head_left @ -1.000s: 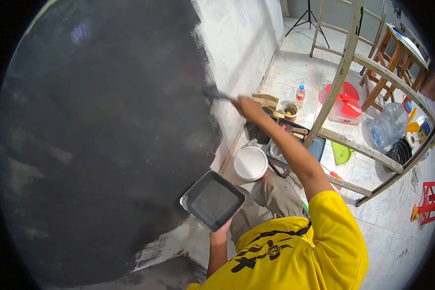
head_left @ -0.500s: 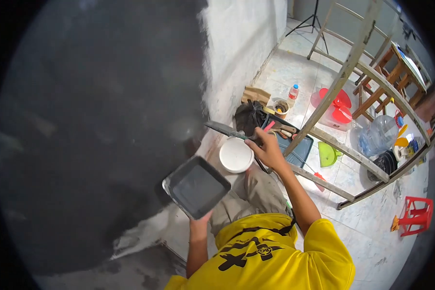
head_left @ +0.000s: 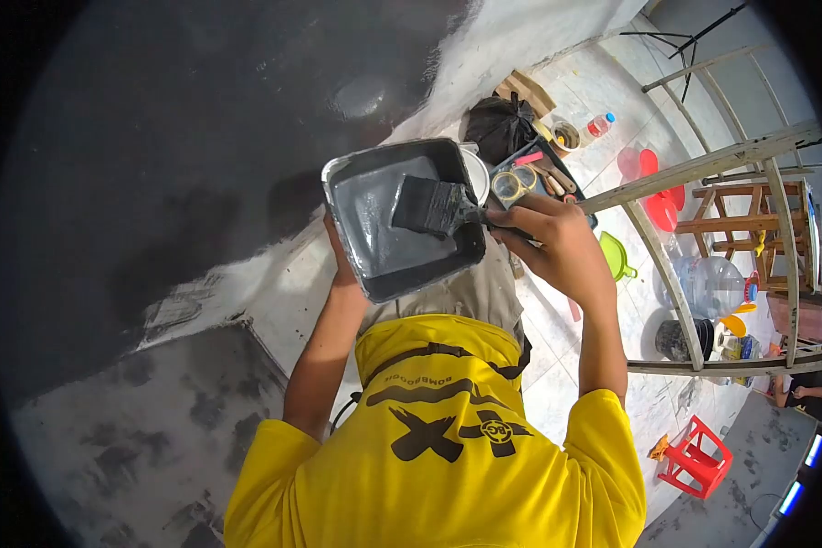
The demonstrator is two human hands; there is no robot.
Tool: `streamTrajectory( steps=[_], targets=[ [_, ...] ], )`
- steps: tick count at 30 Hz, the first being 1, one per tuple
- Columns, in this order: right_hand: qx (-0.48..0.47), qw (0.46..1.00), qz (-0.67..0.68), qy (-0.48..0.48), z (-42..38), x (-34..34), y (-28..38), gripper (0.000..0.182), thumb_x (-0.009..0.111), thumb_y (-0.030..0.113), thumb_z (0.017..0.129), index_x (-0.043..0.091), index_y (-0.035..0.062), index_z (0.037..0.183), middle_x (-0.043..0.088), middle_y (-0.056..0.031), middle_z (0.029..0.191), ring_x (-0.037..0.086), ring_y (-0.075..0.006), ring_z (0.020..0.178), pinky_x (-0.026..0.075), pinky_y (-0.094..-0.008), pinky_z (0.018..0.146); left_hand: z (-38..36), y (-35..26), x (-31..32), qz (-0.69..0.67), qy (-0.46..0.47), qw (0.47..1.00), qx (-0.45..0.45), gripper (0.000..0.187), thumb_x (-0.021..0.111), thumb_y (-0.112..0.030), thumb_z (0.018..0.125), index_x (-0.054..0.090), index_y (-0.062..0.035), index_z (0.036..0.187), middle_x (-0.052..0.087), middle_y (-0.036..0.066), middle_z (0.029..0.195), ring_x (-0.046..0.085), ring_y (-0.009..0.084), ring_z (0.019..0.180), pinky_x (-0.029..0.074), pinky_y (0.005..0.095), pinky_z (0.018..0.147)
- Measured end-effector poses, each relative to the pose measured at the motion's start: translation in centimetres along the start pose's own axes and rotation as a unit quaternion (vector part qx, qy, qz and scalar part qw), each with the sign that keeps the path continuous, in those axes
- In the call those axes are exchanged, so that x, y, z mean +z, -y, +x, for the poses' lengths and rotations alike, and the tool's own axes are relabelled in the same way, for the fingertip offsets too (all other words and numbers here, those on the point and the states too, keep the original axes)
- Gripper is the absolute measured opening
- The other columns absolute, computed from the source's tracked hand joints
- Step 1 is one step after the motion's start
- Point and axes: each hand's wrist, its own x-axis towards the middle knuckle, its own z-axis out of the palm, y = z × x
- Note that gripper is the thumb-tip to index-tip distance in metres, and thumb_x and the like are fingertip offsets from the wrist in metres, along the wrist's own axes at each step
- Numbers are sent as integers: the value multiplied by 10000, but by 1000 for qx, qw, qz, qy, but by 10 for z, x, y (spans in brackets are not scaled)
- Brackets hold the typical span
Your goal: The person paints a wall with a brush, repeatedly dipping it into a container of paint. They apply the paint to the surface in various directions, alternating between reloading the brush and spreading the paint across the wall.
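Observation:
My left hand (head_left: pixel 342 251) holds a square black tray (head_left: pixel 361 265) by its left side, with a layer of grey paint in its bottom. In my right hand (head_left: pixel 548 233) is the handle of a wide paintbrush (head_left: pixel 427 205). The dark, paint-coated bristles lie over the inside of the tray, at its right half. A white round tub (head_left: pixel 475 173) is partly hidden behind the tray's right edge. Beyond them, the wall (head_left: pixel 201 110) is coated dark grey, with a white part (head_left: pixel 493 41) at its upper right.
A blue-grey tray (head_left: pixel 571 183) with tools and tape rolls, a black bag (head_left: pixel 500 128) and a bottle (head_left: pixel 599 125) are on the floor. A ladder (head_left: pixel 685 183) leans across the right. Beyond are a red stool (head_left: pixel 699 458), a green dustpan (head_left: pixel 615 256) and a person (head_left: pixel 806 391).
The brush has come down from beside the wall to over the tray. My left hand has raised the tray, and the view has turned.

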Motion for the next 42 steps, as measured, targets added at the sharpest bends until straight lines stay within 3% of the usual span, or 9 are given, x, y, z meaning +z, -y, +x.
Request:
streamTrajectory(
  steps=[10,11,17,18,29,32,35,38,42],
  targets=[
    [62,995,69,-47,-10,-3,-5,156,761,54,794,715,15,939,667,-103,763,633,-232,681,462,-320,658,1,2,3,33,60,997,-27,714,320,-640,946,465,-134,1427,504,94,1415,509,297,1261,436,460,1059],
    [90,987,116,-69,-17,3,-13,149,758,49,798,710,3,931,680,-100,766,632,-205,678,461,-308,661,20,24,-65,-30,60,995,-79,710,325,-651,932,500,-146,1399,521,91,1396,526,286,1237,450,461,1034],
    [150,964,181,-121,-23,4,-47,139,722,69,844,642,-43,862,666,-96,727,569,-131,574,439,-282,559,21,16,55,-103,34,991,-73,726,338,-683,904,499,-186,1408,512,71,1417,495,301,1282,371,521,1098],
    [138,958,206,-143,-18,-1,-49,143,726,79,847,652,-42,864,667,-82,733,572,-111,622,441,-274,592,33,20,64,-99,74,990,-66,958,408,-833,778,393,-192,1490,387,108,1530,344,424,1398,281,718,1071],
    [90,894,186,-399,153,-129,-149,217,733,176,869,711,-37,901,640,-32,699,526,-71,657,417,-259,600,155,54,121,-129,140,976,-110,681,474,-565,930,431,-123,1446,419,126,1507,382,369,1378,297,611,1119],
    [9,887,124,-445,213,-156,-175,180,731,125,857,708,-46,908,599,-51,660,474,-79,630,402,-271,588,166,63,96,-131,97,980,-118,580,476,-472,975,461,-98,1418,453,119,1486,420,330,1356,323,549,1135],
    [41,911,50,-407,232,-153,-200,146,734,119,847,714,-14,905,581,-98,627,470,-114,589,405,-300,568,152,63,67,132,154,979,-12,562,488,-455,974,471,-105,1414,477,101,1471,441,291,1346,335,487,1144],
    [77,941,-6,-329,223,-154,-215,132,742,121,834,710,2,881,578,-135,621,471,-166,556,412,-330,559,140,49,81,-104,130,981,-96,547,478,-440,981,473,-109,1416,479,95,1471,442,297,1345,324,495,1148],
    [44,951,-121,-281,216,-156,-237,185,766,172,808,693,5,840,606,-178,654,543,-282,561,452,-364,568,126,49,27,-29,73,993,-92,563,491,-429,979,454,-103,1437,480,91,1471,422,309,1366,328,512,1144]
  ],
)
